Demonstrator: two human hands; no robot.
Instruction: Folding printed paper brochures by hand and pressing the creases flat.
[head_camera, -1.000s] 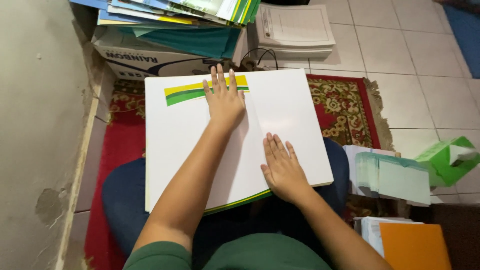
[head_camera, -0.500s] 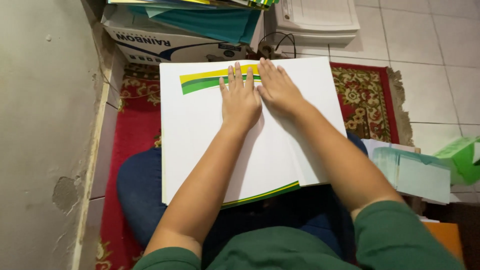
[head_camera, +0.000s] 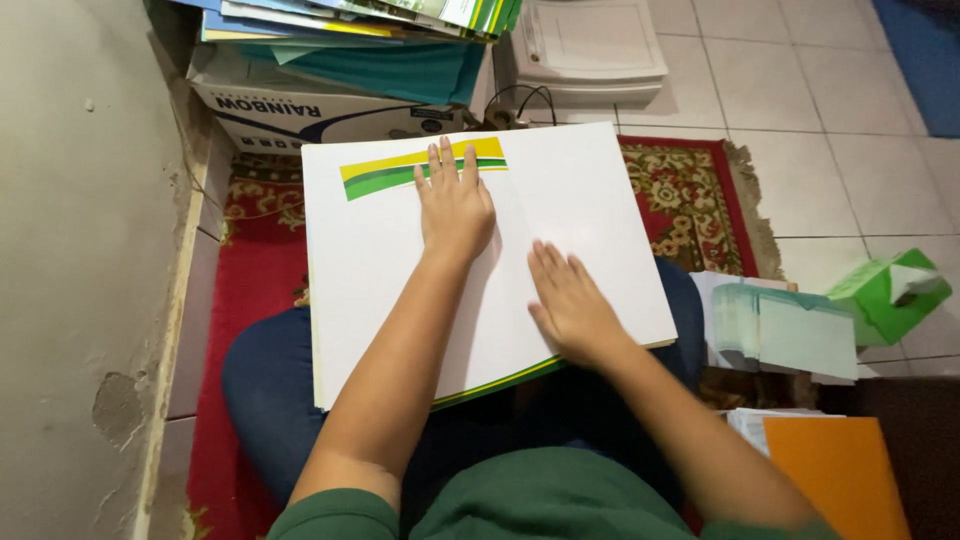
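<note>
A large white folded sheet (head_camera: 380, 270) with a yellow and green stripe near its top edge lies across my lap. My left hand (head_camera: 455, 205) rests flat on it, fingers spread, the fingertips touching the stripe. My right hand (head_camera: 570, 300) presses flat lower down, right of the centre fold and close to the sheet's near edge. Neither hand holds anything. More sheets with green and yellow edges peek out beneath the bottom edge.
A cardboard box (head_camera: 330, 105) topped with stacked coloured papers stands at the far side. White paper stack (head_camera: 590, 45) lies on the tiled floor. A green tissue box (head_camera: 890, 295), pale green papers (head_camera: 790, 325) and an orange folder (head_camera: 840, 475) sit to the right. A wall (head_camera: 80, 250) runs along the left.
My right hand has slid from the top of the sheet, beside the left hand, down toward the near edge. The left hand stayed on the stripe.
</note>
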